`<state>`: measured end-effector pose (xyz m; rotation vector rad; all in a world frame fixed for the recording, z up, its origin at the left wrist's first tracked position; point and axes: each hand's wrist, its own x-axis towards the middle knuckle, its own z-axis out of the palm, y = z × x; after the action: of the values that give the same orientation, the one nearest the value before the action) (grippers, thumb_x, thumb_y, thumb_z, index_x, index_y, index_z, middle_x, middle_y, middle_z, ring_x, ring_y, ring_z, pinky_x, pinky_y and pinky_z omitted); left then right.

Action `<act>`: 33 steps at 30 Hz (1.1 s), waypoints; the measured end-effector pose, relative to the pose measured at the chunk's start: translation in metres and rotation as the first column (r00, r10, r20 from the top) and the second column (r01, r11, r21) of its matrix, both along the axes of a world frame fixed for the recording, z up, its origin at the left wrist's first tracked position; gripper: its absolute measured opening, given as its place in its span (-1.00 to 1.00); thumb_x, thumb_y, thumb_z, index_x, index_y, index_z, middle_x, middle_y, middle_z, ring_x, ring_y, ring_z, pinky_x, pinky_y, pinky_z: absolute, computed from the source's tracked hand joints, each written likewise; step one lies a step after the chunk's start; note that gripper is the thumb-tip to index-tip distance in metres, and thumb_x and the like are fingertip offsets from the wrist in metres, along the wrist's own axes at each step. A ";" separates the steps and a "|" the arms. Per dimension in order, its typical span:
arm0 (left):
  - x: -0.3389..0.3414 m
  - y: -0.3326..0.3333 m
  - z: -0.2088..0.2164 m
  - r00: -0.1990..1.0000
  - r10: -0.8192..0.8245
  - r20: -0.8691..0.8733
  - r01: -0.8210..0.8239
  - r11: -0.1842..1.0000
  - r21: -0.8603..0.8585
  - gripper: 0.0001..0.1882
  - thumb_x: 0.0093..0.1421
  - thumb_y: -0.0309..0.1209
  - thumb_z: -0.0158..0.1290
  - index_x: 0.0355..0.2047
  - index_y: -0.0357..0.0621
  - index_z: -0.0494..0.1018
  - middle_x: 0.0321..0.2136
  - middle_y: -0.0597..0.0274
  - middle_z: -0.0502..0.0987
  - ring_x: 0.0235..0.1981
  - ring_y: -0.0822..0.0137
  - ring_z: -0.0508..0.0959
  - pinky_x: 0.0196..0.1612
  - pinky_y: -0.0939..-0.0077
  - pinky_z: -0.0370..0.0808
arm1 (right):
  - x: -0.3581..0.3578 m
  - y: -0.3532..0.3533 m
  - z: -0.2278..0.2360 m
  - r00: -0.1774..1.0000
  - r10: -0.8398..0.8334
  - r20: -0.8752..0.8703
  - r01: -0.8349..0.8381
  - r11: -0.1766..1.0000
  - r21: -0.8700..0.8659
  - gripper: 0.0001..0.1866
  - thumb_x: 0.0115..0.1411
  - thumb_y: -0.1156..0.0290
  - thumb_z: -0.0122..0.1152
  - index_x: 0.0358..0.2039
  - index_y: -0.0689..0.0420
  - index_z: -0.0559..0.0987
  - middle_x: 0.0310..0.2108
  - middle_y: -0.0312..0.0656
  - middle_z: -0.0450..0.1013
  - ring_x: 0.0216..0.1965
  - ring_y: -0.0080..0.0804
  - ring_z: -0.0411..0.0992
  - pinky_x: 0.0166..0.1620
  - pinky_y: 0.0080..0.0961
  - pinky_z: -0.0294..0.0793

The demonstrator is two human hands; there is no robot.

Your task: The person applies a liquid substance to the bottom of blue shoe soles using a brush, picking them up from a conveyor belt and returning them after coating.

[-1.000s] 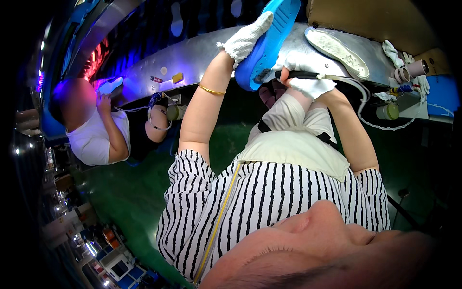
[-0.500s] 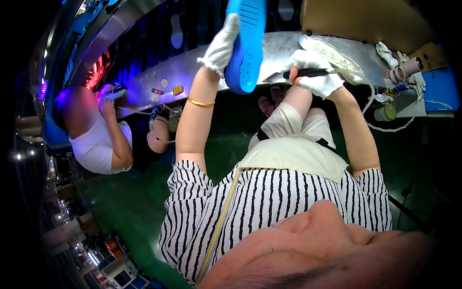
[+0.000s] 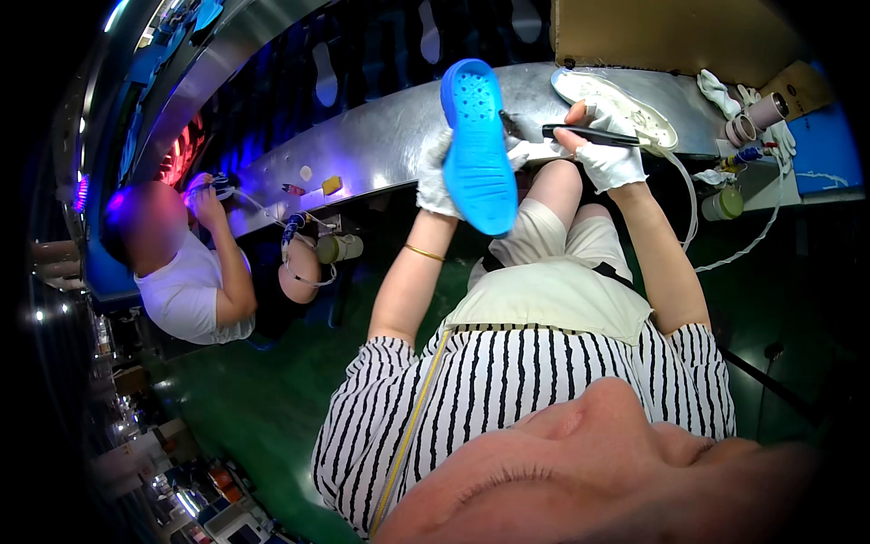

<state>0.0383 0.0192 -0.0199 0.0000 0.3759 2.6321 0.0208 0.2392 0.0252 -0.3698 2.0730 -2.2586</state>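
My left hand (image 3: 437, 178), in a white glove, grips a blue shoe sole (image 3: 482, 168) by its edge, held up in front of the bench. The sole stands with its holed, rounded end away from me and its ridged end toward me. In my right hand (image 3: 612, 161), gloved with bare fingertips, is a black-handled brush (image 3: 594, 135) with a clear hose at its rear end. Its dark bristles are beside the sole's right edge; whether they touch cannot be told. Behind that hand, a white shoe-shaped piece (image 3: 654, 120) lies on the bench, partly covered by my fingers.
A metal bench (image 3: 381, 150) runs across in front of me, with dark racks of soles beyond it. At right are a cardboard box (image 3: 671, 41), rolls of tape (image 3: 768, 111) and a green-lidded jar (image 3: 722, 205). A co-worker (image 3: 195, 281) sits at left near a yellow block (image 3: 332, 185).
My left hand has brought the blue sole nearer and turned it, so its holed end now points away from me. The brush in my right hand has come up beside the sole.
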 end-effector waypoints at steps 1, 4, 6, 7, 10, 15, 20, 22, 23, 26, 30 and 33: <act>0.004 0.007 0.004 0.999 0.004 -0.048 -0.001 0.998 0.056 -0.35 0.16 -0.14 -0.03 0.15 -0.27 0.13 0.03 -0.18 0.31 0.06 -0.14 0.32 0.15 -0.10 0.21 | -0.003 0.002 -0.003 0.996 -0.009 -0.090 0.006 0.999 -0.034 -0.81 0.00 0.64 0.22 -0.38 0.18 0.42 -0.47 -0.26 0.43 -0.46 -0.60 0.42 -0.34 -0.69 0.41; 0.008 0.030 0.002 1.000 0.019 -0.016 -0.018 0.999 0.042 -0.33 0.18 -0.05 -0.04 0.17 -0.20 0.12 0.06 -0.13 0.30 0.05 -0.08 0.35 0.15 0.01 0.26 | -0.020 0.000 -0.010 0.964 -0.075 -0.257 0.077 0.997 -0.003 -0.84 0.00 0.56 0.26 -0.40 0.20 0.45 -0.49 -0.26 0.44 -0.44 -0.57 0.43 -0.32 -0.65 0.43; 0.012 0.039 -0.003 0.999 0.009 -0.031 -0.009 1.000 -0.010 -0.32 0.18 0.04 -0.09 0.16 -0.13 0.14 0.02 -0.04 0.34 0.02 0.06 0.39 0.12 0.14 0.32 | -0.016 -0.010 -0.004 0.920 -0.104 -0.378 0.134 0.990 0.054 -0.84 -0.01 0.57 0.26 -0.41 0.20 0.46 -0.49 -0.24 0.45 -0.45 -0.55 0.42 -0.33 -0.63 0.43; 0.013 0.041 -0.004 0.998 0.037 -0.047 -0.042 0.994 -0.105 -0.32 0.18 0.08 -0.12 0.16 -0.11 0.14 0.01 -0.01 0.35 0.00 0.11 0.40 0.11 0.19 0.34 | -0.014 -0.016 -0.005 0.905 -0.093 -0.414 0.138 0.987 0.080 -0.83 -0.02 0.58 0.27 -0.41 0.20 0.46 -0.49 -0.24 0.44 -0.45 -0.55 0.42 -0.34 -0.63 0.43; 0.015 0.048 0.004 0.973 0.228 -0.042 -0.231 0.936 -0.264 -0.29 0.17 0.16 -0.17 0.15 -0.07 0.13 -0.01 0.09 0.35 -0.05 0.19 0.42 0.06 0.32 0.39 | 0.008 -0.028 -0.001 0.908 0.096 -0.407 -0.104 0.995 0.003 -0.81 -0.06 0.68 0.23 -0.42 0.20 0.45 -0.49 -0.27 0.37 -0.47 -0.56 0.39 -0.36 -0.64 0.41; 0.010 0.044 0.008 0.975 0.222 -0.013 -0.220 0.956 -0.192 -0.26 0.15 0.23 -0.21 0.12 -0.07 0.15 -0.06 0.06 0.38 -0.10 0.17 0.44 -0.03 0.31 0.46 | 0.009 -0.015 0.002 0.928 0.007 -0.371 -0.001 1.000 0.017 -0.82 0.01 0.60 0.18 -0.34 0.20 0.43 -0.56 -0.29 0.39 -0.56 -0.59 0.37 -0.41 -0.63 0.41; 0.001 0.039 0.006 0.980 0.195 -0.049 -0.199 0.974 -0.105 -0.22 0.12 0.27 -0.21 0.09 -0.13 0.19 -0.10 0.00 0.40 -0.11 0.12 0.45 -0.04 0.23 0.46 | 0.022 -0.030 0.001 0.858 0.143 -0.493 -0.059 0.981 0.183 -0.77 -0.11 0.63 0.23 -0.38 0.17 0.48 -0.49 -0.17 0.40 -0.46 -0.37 0.45 -0.34 -0.54 0.45; 0.000 0.038 0.008 0.963 0.267 -0.047 -0.270 0.932 -0.243 -0.22 0.12 0.27 -0.23 0.08 -0.13 0.20 -0.10 -0.01 0.41 -0.12 0.09 0.46 -0.03 0.19 0.44 | 0.029 -0.030 0.002 0.873 0.183 -0.452 -0.095 0.973 0.211 -0.77 -0.11 0.63 0.22 -0.37 0.17 0.48 -0.48 -0.17 0.42 -0.46 -0.38 0.46 -0.33 -0.55 0.46; -0.002 0.033 0.007 0.968 0.239 -0.079 -0.250 0.946 -0.207 -0.24 0.13 0.27 -0.23 0.09 -0.11 0.21 -0.08 0.01 0.41 -0.12 0.09 0.46 -0.02 0.18 0.43 | 0.030 -0.029 0.001 0.872 0.184 -0.453 -0.118 0.978 0.170 -0.77 -0.11 0.63 0.22 -0.37 0.18 0.48 -0.48 -0.17 0.43 -0.45 -0.38 0.46 -0.33 -0.55 0.46; -0.008 0.030 0.005 0.956 0.289 -0.043 -0.292 0.934 -0.208 -0.23 0.13 0.28 -0.27 0.09 -0.10 0.21 -0.09 -0.01 0.42 -0.12 0.08 0.47 -0.02 0.18 0.44 | 0.025 -0.027 0.005 0.894 0.139 -0.425 -0.031 0.967 0.252 -0.76 -0.12 0.63 0.22 -0.37 0.15 0.49 -0.49 -0.20 0.44 -0.41 -0.42 0.46 -0.28 -0.53 0.44; -0.010 0.023 0.011 0.941 0.324 -0.096 -0.338 0.903 -0.266 -0.21 0.12 0.31 -0.31 0.08 -0.09 0.21 -0.11 -0.02 0.43 -0.13 0.04 0.46 -0.04 0.10 0.44 | 0.030 -0.031 0.010 0.761 0.326 -0.561 -0.078 0.904 0.420 -0.80 -0.09 0.57 0.23 -0.39 0.15 0.49 -0.52 -0.22 0.43 -0.42 -0.43 0.46 -0.32 -0.54 0.42; -0.015 0.010 0.003 0.949 0.294 -0.111 -0.310 0.934 -0.177 -0.15 0.06 0.37 -0.31 0.08 -0.09 0.21 -0.12 -0.04 0.44 -0.13 -0.05 0.46 -0.05 0.03 0.43 | 0.035 -0.026 0.015 0.878 0.375 -0.297 -0.317 0.921 0.227 -0.82 -0.07 0.56 0.23 -0.39 0.16 0.49 -0.52 -0.25 0.42 -0.43 -0.50 0.43 -0.32 -0.58 0.41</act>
<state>0.0229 0.0294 -0.0168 -0.0137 0.7098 2.8929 0.0562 0.2132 0.0403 -1.0868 2.1084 -1.8934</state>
